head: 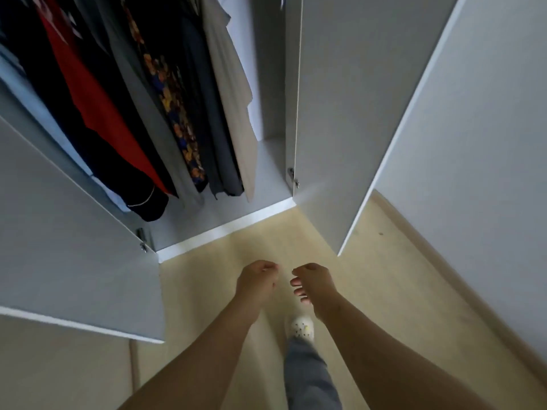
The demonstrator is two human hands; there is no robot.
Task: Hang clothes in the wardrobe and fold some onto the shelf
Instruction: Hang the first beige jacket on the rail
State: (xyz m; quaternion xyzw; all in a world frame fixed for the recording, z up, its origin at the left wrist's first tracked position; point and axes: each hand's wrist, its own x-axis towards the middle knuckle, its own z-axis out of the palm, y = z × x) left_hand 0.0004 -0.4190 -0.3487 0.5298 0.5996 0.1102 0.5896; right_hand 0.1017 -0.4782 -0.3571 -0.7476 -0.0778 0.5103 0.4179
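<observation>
A grey wardrobe stands open ahead of me. Several garments hang inside it: a red and black top, a dark floral piece, a dark grey one and a beige shirt at the right end. My left hand and my right hand hang side by side over the floor, a short way in front of the wardrobe's base. Both have loosely curled fingers and hold nothing.
The left wardrobe door swings out toward me and the right door stands open beside a grey wall. Pale wood floor lies below. My foot in a white clog and grey trouser leg sit under my arms.
</observation>
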